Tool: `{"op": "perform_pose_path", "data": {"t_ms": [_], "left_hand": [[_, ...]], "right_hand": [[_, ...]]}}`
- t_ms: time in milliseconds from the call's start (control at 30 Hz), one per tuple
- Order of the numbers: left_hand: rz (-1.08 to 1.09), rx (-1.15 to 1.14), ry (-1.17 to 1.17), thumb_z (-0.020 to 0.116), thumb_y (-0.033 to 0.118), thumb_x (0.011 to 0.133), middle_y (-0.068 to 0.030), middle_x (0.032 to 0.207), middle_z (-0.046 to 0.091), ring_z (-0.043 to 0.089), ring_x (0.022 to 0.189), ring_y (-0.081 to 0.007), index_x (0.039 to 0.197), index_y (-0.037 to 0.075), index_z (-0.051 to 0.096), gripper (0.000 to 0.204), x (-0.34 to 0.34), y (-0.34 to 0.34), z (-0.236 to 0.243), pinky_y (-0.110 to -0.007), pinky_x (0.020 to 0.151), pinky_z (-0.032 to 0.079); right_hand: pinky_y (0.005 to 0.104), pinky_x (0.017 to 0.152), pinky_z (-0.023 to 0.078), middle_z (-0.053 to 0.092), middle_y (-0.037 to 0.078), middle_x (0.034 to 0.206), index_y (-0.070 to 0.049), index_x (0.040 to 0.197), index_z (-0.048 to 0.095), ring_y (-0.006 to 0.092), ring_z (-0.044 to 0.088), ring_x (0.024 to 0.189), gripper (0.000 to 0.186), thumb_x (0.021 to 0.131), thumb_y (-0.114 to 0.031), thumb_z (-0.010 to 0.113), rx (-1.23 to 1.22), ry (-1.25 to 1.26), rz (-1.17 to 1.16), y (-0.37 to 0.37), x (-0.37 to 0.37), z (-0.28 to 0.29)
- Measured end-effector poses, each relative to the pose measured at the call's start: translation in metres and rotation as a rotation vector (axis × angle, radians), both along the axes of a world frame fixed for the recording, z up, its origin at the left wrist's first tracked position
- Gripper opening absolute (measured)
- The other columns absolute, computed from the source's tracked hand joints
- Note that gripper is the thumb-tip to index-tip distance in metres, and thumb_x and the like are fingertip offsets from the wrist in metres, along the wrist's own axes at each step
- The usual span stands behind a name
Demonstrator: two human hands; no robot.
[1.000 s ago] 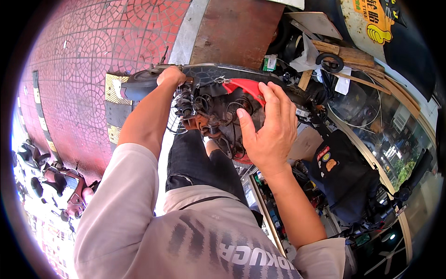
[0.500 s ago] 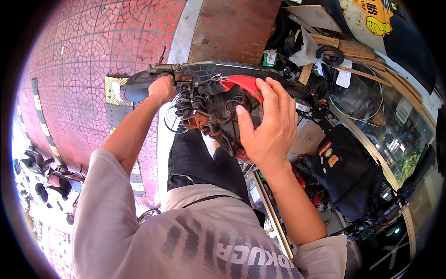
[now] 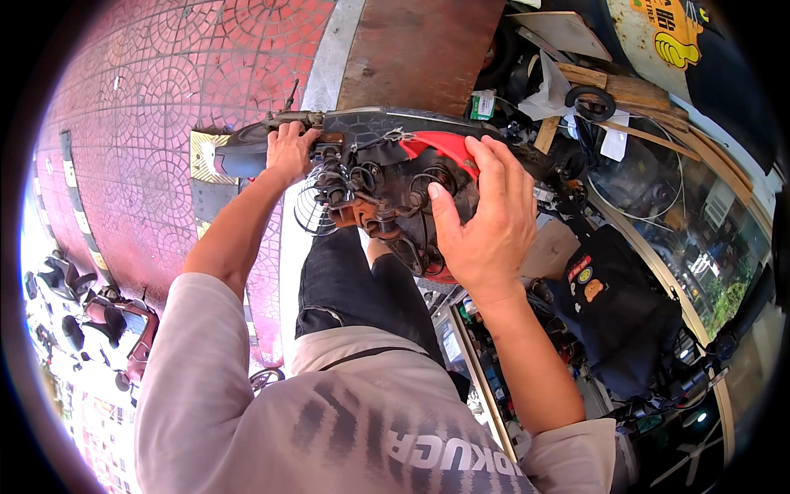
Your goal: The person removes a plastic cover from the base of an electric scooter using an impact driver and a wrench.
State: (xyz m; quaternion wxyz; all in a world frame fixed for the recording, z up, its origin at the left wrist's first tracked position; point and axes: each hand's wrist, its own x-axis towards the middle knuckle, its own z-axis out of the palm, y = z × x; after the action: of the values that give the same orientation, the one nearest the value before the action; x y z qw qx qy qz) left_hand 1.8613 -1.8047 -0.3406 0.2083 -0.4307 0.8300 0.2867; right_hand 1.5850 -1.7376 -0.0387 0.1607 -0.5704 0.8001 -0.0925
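Before me stands a motorbike with its metal frame, springs and cables bared [image 3: 362, 202]. My left hand [image 3: 288, 154] is at the bike's left end, fingers spread and tips against a metal part there [image 3: 306, 120]. A coil spring [image 3: 314, 207] and a rusty bracket [image 3: 355, 214] are close beside that hand. My right hand [image 3: 492, 218] is open, thumb apart, with its fingertips at the edge of a curved red plastic panel [image 3: 440, 146] on the bike. What lies beneath the right palm is hidden.
Red patterned paving [image 3: 189, 74] and a black-and-white kerb strip [image 3: 74, 189] stretch off to the left. Wooden boards [image 3: 642, 90], a black ring [image 3: 589, 104] and a dark cloth bag [image 3: 621, 313] crowd the right. Parked scooters [image 3: 107, 321] stand at lower left.
My left hand has loosened from a closed grip, its fingers now stretched out over the metal part. My right hand remains by the red panel, having shifted slightly right in the picture.
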Motion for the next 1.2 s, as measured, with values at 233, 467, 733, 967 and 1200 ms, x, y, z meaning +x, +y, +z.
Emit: {"op": "perform_pose_path", "data": {"t_ms": [233, 467, 733, 967, 1200], "left_hand": [[0.063, 0.059, 0.034, 0.066, 0.017, 0.083, -0.007, 0.134, 0.057, 0.047, 0.134, -0.0288, 0.134, 0.029, 0.066, 0.053, 0.0, 0.003, -0.003, -0.047, 0.114, 0.033], [0.122, 0.093, 0.089, 0.066, 0.018, 0.079, -0.006, 0.134, 0.059, 0.046, 0.137, -0.0289, 0.125, 0.024, 0.073, 0.047, 0.003, 0.004, -0.01, -0.048, 0.116, 0.031], [0.091, 0.095, 0.022, 0.066, 0.028, 0.087, -0.0114, 0.149, 0.051, 0.039, 0.146, -0.0336, 0.13, 0.023, 0.071, 0.044, -0.001, 0.004, -0.002, -0.05, 0.121, 0.028], [0.645, 0.099, 0.341, 0.061, 0.033, 0.1, -0.0222, 0.148, 0.055, 0.049, 0.138, -0.0406, 0.127, 0.009, 0.072, 0.038, -0.013, 0.061, 0.031, -0.045, 0.115, 0.04], [0.892, 0.516, 0.423, 0.059, 0.049, 0.103, -0.0261, 0.162, 0.035, 0.034, 0.151, -0.0367, 0.156, -0.001, 0.041, 0.074, -0.004, 0.156, 0.075, -0.043, 0.122, 0.032]], "right_hand": [[0.0493, 0.099, 0.046, 0.059, 0.016, 0.137, -0.009, 0.137, 0.059, 0.0376, 0.057, 0.123, 0.063, 0.08, -0.026, 0.081, -0.011, -0.008, 0.008, 0.001, 0.0, 0.0], [0.0508, 0.098, 0.045, 0.058, 0.019, 0.137, -0.004, 0.138, 0.058, 0.0396, 0.056, 0.123, 0.065, 0.084, -0.035, 0.078, -0.036, -0.022, 0.039, -0.004, 0.012, 0.011], [0.0491, 0.103, 0.047, 0.066, 0.023, 0.13, -0.002, 0.133, 0.064, 0.0442, 0.059, 0.123, 0.07, 0.097, -0.063, 0.058, 0.105, -0.001, -0.379, 0.039, -0.089, -0.062], [0.0528, 0.09, 0.048, 0.073, 0.016, 0.101, -0.008, 0.088, 0.078, 0.0398, 0.067, 0.102, 0.073, 0.092, -0.076, 0.052, 0.294, -0.071, -0.663, 0.006, -0.132, -0.091], [0.0494, 0.079, 0.05, 0.069, 0.01, 0.088, -0.008, 0.074, 0.073, 0.0366, 0.067, 0.09, 0.051, 0.09, -0.057, 0.07, 0.182, 0.041, -0.602, 0.01, -0.13, -0.109]]}}
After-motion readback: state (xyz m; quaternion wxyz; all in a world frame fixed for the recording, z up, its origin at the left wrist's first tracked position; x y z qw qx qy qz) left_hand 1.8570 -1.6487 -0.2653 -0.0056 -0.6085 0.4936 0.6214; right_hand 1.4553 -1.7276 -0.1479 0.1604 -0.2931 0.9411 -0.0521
